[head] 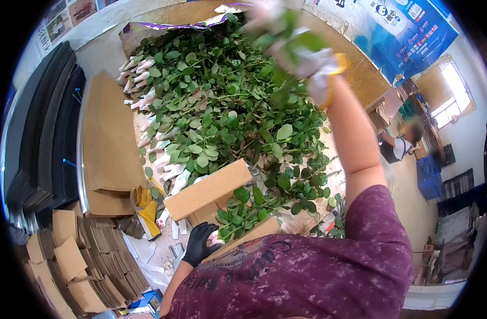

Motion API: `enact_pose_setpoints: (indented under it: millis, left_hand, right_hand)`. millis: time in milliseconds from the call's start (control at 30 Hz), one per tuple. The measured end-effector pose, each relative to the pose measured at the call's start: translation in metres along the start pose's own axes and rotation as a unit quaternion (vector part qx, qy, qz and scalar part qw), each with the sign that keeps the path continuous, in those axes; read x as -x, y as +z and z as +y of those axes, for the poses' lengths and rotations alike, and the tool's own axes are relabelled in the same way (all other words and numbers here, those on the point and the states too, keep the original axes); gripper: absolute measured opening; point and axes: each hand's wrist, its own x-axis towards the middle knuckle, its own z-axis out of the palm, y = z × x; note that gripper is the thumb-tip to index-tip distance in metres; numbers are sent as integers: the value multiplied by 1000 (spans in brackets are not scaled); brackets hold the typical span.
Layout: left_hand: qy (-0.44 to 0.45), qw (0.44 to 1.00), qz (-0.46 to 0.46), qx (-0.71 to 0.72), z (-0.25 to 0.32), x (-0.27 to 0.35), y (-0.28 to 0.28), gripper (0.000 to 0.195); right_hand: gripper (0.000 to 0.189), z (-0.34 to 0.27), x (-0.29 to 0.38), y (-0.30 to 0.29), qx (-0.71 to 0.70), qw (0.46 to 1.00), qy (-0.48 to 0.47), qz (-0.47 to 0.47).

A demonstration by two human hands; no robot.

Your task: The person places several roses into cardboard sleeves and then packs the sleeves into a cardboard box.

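Observation:
My left hand (201, 243), in a black glove, curls around pale wrapped flower heads (216, 238) at the near left end of a corrugated cardboard box (209, 189). Their leafy stems (251, 211) lie inside the box. Raised at the top of the view, my right hand (303, 60) wears a whitish glove with a yellow cuff. It is motion-blurred and grips a leafy stem (285, 40). Beneath it spreads a large pile of leafy cut stems (223, 99), probably roses. White-netted heads (173, 171) line the pile's left side.
Flat cardboard sheets (109, 135) and dark sheets (44, 131) stand at left, above stacked folded cardboard (107, 243). Yellow work gloves (147, 213) and paper strips (149, 265) lie near my left hand. Another person (403, 141) is at the right, by a blue crate (429, 177).

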Motion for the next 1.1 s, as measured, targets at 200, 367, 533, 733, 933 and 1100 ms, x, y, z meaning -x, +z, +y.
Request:
enact_pose_setpoints:
  millis: [200,367,533,733,933,1100]
  left_hand:
    - [15,1000,6,6,2,-4,-3,61]
    - [3,999,28,38,-10,12,3,56]
    - [0,1000,19,17,3,5,-3,56]
    - [-18,999,-2,33,18,-5,-15,54]
    - [-45,998,-1,33,14,4,-10,57]
    - [-24,999,15,16,20,4,-14,56]
  right_hand:
    - [33,16,53,-53,211,973,39,86]
    - [33,-82,-55,88,106,967,-161,-165]
    - [34,-100,-53,246,-111,943,-221,-224]
    - [26,-67,-54,340,75,908,49,-410]
    - [27,-86,-28,249,129,954,-161,-220]
    - [25,8,9,160,-159,986,-9,-48]
